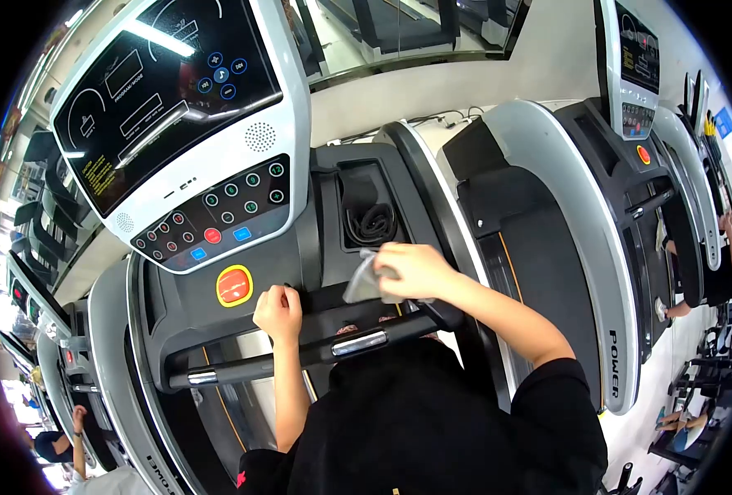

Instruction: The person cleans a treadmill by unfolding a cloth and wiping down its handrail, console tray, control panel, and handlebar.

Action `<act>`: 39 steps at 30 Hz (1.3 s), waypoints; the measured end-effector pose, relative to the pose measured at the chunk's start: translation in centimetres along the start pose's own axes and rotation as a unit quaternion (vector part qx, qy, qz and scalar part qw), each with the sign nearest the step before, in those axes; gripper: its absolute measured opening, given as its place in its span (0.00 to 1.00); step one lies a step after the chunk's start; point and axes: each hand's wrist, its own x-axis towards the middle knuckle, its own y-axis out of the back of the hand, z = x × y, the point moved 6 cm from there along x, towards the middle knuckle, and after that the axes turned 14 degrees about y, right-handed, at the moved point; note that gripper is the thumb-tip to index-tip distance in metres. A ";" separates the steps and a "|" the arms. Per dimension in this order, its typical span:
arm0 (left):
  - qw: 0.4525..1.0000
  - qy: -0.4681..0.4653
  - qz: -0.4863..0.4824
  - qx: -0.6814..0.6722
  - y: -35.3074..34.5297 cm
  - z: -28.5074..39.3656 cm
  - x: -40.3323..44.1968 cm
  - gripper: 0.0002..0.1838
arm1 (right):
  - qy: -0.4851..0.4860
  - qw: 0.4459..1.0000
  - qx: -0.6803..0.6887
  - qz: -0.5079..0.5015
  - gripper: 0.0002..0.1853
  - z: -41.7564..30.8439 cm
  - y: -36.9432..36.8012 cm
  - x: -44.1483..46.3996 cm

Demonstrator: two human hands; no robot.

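In the head view a treadmill console (298, 107) with a dark display and round buttons rises in front of me. My right hand (415, 271) grips a crumpled grey cloth (362, 280) above the console's right side, just below a tray (364, 177) holding a coiled black cable (371, 223). My left hand (278, 313) is curled closed just above the handlebar (308, 353), to the right of the red stop button (235, 285). Its fingers are folded in, so whatever they may hold is hidden.
Another treadmill (584, 272) marked POWER stands close on my right, and a further one (118, 330) is on my left. A mirror (399, 37) and wall lie ahead. Another person's arm (79, 437) shows at lower left. Someone's legs (675, 309) appear at far right.
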 end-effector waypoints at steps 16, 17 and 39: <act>0.925 -0.230 -0.231 -0.196 -3.6 15.6 -3.0 0.08 | -0.176 0.911 -0.121 0.354 0.11 2.8 5.7 -8.6; 0.909 -0.261 -0.261 -0.194 -4.6 16.7 -4.1 0.08 | -0.163 0.910 -0.124 0.360 0.13 2.6 5.3 -8.2; 0.941 -0.214 -0.201 -0.169 -7.9 15.7 -3.6 0.08 | -0.143 0.923 -0.212 0.286 0.13 11.0 7.5 3.6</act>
